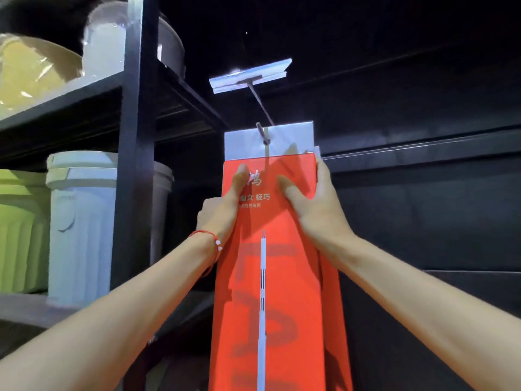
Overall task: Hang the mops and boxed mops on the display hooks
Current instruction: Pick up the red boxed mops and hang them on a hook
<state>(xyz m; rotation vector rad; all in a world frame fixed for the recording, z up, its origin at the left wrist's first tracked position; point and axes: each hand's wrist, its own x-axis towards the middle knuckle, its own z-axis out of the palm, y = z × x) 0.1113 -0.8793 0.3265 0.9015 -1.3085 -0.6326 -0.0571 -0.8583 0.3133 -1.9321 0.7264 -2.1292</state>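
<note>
Dark panelled display wall (423,193) ahead, filling right half of view. Black shelf rack (135,165) at left, upright post close beside carton's left edge. Pale lidded bin (81,221) and green tub (17,221) on its shelf, wrapped bowls above.

Boxed mop (270,277): long red carton, upright against wall, raised to hook height, lower end out of view. Held near top rather than mid-length, judged so as to steer the tab finely, with the long body hanging plumb below.

Left grip (225,204): thumb flat on front face, fingers wrapped behind left edge, clamped on carton. Red string bracelet (210,239) at wrist. Right grip (313,210): thumb across front face, fingers laid up along right edge, pinching carton from opposite side. Two-sided hold judged to keep carton square to hook and to stop twist.

White hanging tab (282,136) at carton top, just above both thumbs. Display hook (260,104): thin wire sloping down from wall, tip through tab's hole as far as can be told; seating depth not readable. Clear tag holder (251,76) above, well apart from tab.

Room: left tight, rack post near left knuckles. Right open along wall, so any swing or correction best taken that way. Overhead limited by tag holder, little lift to spare.
</note>
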